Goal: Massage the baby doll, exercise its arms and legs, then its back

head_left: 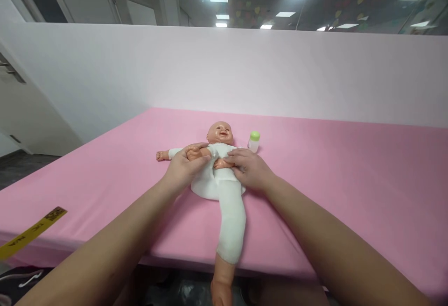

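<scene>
A baby doll (232,212) in white clothing lies on its back on the pink table cover (297,231), head toward the wall. One leg hangs over the front edge; the other is bent up toward the chest. My left hand (187,163) is closed round the raised foot and lower leg. My right hand (250,168) rests on the doll's side at the right, its fingers together over the doll's small hand on the belly. Just behind my right hand stands a small clear bottle with a green cap (254,141).
A yellow strip with printing (33,232) lies at the table's left front. Behind the table rises a white wall (280,72) with glass above it. A door (31,96) is at the far left.
</scene>
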`<state>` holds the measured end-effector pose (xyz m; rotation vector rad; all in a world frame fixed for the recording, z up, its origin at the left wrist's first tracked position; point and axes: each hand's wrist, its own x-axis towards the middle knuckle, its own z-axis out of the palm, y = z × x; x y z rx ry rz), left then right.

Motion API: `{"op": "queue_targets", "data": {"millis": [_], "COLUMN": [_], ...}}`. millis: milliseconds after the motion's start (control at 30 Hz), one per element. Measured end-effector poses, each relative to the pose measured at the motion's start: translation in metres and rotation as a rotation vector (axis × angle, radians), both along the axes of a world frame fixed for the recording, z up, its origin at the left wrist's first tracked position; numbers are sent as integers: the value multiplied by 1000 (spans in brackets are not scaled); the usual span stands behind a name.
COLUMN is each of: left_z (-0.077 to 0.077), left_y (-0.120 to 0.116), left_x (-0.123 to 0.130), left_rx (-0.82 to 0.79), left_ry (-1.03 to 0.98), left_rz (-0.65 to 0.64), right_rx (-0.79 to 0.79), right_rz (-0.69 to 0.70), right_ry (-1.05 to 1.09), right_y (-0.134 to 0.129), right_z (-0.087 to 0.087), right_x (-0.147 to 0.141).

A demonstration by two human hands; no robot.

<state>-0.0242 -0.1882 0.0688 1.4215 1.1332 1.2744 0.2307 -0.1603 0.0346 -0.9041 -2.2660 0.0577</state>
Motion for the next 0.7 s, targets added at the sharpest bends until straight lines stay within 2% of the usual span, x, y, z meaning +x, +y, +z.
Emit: {"op": "queue_targets", "data": {"millis": [133,267,367,433,567,633,700], "left_z": [-8,-5,-3,-6,-22,-33,-42], "left_y": [3,-12,-36,-58,-104,-123,-139], "left_x": [5,-3,-12,-18,-31,-38,-45], "left_rx": [-13,36,86,162,322,366,405], "left_ry": [-37,58,162,241,393,462,527], "left_rz": [31,47,93,143,226,247,277], "right_rx": [-21,-29,-49,-55,-104,-165,-297], "right_rz": [-10,-71,-197,-276,-422,-531,-680], "right_ry": [-17,12,118,280,656,775,807], "right_y": [-1,-2,-1,2,20,33,45], "right_z": [2,4,5,5,0,-6,-14], "right_x": [0,2,8,17,49,70,89]}}
